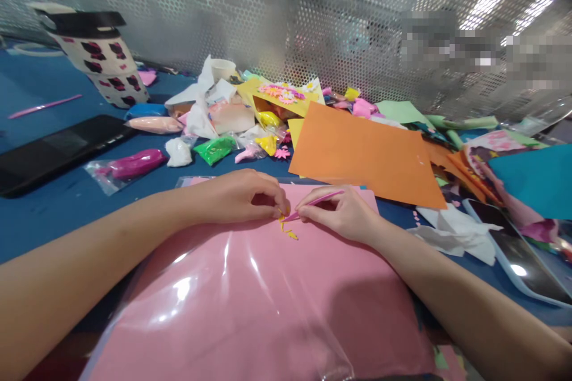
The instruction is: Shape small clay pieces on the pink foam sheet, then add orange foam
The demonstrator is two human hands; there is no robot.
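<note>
By yellow bits (292,235), perhaps clay, right hand (342,216) holds pink stick (322,197).

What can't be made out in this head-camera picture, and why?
Head view:
Whether left hand pinches yellow piece: hidden by fingers.
Pink tool in right hand: tip contact too small.
Black device: cut off by left edge.
Pink sheet: cut off by bottom edge.
Upper-right background: pixelated.
</note>
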